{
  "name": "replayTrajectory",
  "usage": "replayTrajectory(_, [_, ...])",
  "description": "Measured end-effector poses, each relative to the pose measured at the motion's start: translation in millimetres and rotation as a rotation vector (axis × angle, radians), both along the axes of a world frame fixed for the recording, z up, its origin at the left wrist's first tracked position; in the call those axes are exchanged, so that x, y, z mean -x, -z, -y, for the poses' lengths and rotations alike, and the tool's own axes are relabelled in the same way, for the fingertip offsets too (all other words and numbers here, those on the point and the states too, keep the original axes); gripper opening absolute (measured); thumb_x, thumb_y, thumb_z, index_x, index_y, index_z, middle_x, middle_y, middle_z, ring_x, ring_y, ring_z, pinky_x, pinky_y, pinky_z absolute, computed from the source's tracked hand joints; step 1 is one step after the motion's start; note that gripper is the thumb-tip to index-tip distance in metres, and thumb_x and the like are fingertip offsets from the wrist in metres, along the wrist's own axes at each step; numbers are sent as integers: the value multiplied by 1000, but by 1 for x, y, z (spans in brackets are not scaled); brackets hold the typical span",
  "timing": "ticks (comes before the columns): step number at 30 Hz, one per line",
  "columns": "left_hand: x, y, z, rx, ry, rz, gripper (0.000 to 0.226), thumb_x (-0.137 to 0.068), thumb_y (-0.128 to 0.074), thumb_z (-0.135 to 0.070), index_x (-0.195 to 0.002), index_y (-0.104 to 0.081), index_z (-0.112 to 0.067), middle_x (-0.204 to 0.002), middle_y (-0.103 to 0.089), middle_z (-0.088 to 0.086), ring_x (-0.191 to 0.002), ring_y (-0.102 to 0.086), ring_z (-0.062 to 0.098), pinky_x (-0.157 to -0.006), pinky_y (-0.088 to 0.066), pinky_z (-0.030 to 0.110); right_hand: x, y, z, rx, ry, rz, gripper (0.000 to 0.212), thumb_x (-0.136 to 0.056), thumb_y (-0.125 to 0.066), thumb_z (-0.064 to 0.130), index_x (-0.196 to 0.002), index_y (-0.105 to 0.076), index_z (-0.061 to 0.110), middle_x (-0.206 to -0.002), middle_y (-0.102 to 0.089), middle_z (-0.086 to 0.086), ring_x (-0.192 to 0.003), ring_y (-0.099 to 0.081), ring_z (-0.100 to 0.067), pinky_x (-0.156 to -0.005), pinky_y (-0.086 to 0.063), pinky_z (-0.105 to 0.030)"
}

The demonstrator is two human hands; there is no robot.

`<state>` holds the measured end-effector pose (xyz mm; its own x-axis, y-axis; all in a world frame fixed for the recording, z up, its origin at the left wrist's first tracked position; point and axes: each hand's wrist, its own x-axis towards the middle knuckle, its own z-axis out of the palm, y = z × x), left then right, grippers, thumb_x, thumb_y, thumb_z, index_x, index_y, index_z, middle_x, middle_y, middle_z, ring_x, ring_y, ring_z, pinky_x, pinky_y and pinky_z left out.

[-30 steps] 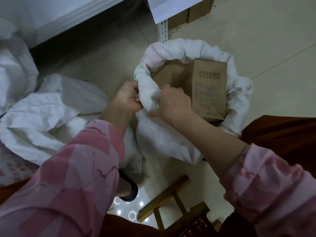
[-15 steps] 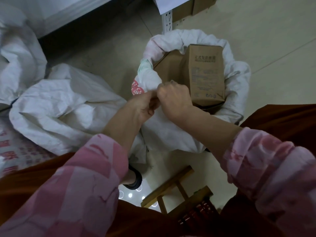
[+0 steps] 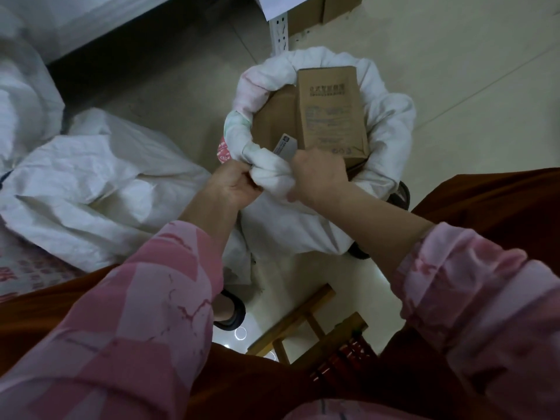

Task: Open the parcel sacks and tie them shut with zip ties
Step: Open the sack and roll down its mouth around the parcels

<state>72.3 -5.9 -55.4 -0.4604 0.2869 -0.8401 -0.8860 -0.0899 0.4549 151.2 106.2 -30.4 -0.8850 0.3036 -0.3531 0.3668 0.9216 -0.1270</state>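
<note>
Both hands have spread apart — left hand point(image 3: 233, 186) and right hand point(image 3: 318, 174) clench the sack's rolled rim point(image 3: 269, 174); unrolling hard could tip the cardboard box point(image 3: 331, 107).

I count two hands, the left hand point(image 3: 233, 186) and the right hand point(image 3: 318, 174); one open sack point(image 3: 391, 128); two cardboard boxes point(image 3: 331, 110) inside; one wooden stool point(image 3: 306, 322).

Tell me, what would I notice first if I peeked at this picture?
Two hands, the left hand and right hand, grip the rolled rim of a white sack in the middle. A brown cardboard box stands inside it. More crumpled white sacks lie on the floor at left.
</note>
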Motion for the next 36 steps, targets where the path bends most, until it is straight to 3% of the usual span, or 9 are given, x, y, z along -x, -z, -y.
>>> replayTrajectory(2, [-3, -1, 1, 31, -25, -19, 44, -98, -28, 0, -142, -35, 2, -145, -41, 13, -128, -48, 26, -104, -39, 31, -6, 6, 9, -84, -82, -24, 20, -92, -58, 18, -110, -61, 12, -107, -64, -6, -97, -62, -23, -67, -40, -31])
replayTrajectory(5, [3, -4, 4, 387, 159, -226, 32, -93, -42, -3, -124, -53, -3, -118, -59, 12, -97, -66, 19, -76, -51, 24, -19, 11, 5, -161, -210, -47, 19, -95, -47, 10, -110, -58, 11, -106, -63, -8, -96, -61, -24, -66, -38, -32])
replayTrajectory(8, [10, -11, 9, 1089, 851, -1042, 46, -88, -57, -13, -132, -47, -9, -135, -47, 9, -123, -48, 25, -96, -40, 31, -23, 13, -6, -218, -363, -127, 15, -93, -48, 7, -106, -55, 9, -100, -63, -10, -88, -61, -25, -63, -36, -33])
replayTrajectory(10, [10, -26, 1, 860, 1206, -1415, 49, -80, -67, -9, -126, -55, -19, -132, -50, 2, -123, -44, 23, -101, -39, 34, -25, 11, -3, -289, -461, -195, 12, -80, -65, 9, -92, -60, 9, -82, -64, -9, -69, -62, -24, -55, -37, -30])
replayTrajectory(13, [12, -43, -16, 544, 1646, -1171, 39, -74, -75, -10, -106, -65, -30, -97, -62, -12, -95, -57, 10, -80, -45, 26, -28, 16, 0, -333, -492, -364, 20, -55, -82, 12, -64, -64, 11, -51, -56, -5, -39, -51, -19, -42, -34, -22])
replayTrajectory(18, [1, -35, -39, 775, 1885, -1290, 22, -70, -73, -42, -77, -67, -23, -70, -60, -9, -70, -60, 14, -74, -55, 33, -37, 17, -3, -171, -411, -443, 26, -56, -85, 11, -74, -65, 7, -55, -58, -6, -41, -54, -21, -42, -26, -21])
replayTrajectory(22, [-16, -28, -34, 906, 1885, -1471, 18, -80, -64, -30, -73, -58, -14, -75, -58, 3, -81, -62, 28, -65, -43, 32, -22, -7, -36, 310, -237, 28, 21, -76, -76, 32, -75, -58, 20, -74, -54, 6, -66, -51, -10, -63, -36, -26])
replayTrajectory(28, [-35, -10, -15, 981, 1686, -1554, 24, -90, -50, -12, -112, -58, -6, -117, -61, 10, -106, -58, 24, -73, -34, 26, -21, -10, -56, 66, -304, 321, 38, -75, -77, 30, -104, -59, 14, -92, -53, -1, -89, -54, -19, -75, -45, -29])
replayTrajectory(36, [-50, 2, 5, 919, 1579, -1158, 20, -85, -61, -13, -105, -57, -12, -113, -56, 9, -99, -56, 24, -81, -46, 32, -55, 12, -40, -355, -608, -4, 15, -94, -46, 9, -95, -60, 12, -93, -63, -5, -81, -53, -22, -70, -35, -33])
